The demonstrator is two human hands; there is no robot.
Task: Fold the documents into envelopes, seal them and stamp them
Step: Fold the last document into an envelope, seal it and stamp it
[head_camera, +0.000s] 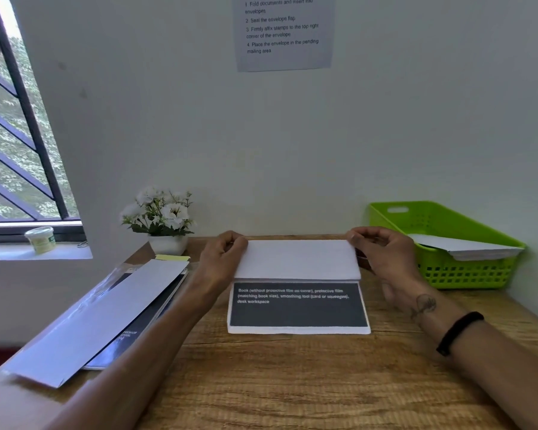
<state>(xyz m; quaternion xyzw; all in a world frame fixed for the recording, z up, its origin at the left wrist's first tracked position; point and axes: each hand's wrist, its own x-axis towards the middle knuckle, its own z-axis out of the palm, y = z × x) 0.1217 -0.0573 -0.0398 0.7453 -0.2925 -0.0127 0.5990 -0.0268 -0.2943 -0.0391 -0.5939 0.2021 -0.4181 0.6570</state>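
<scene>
Your left hand and right hand pinch folded document corners, 12 o'clock of desk; green basket at 2.

Wooden desk stands against a plain pale wall, which bears a printed notice at the top. Barred window at far left admits daylight, foliage visible outside; a tub sits on its sill. Potted white flowers stand far left on the desk.
</scene>
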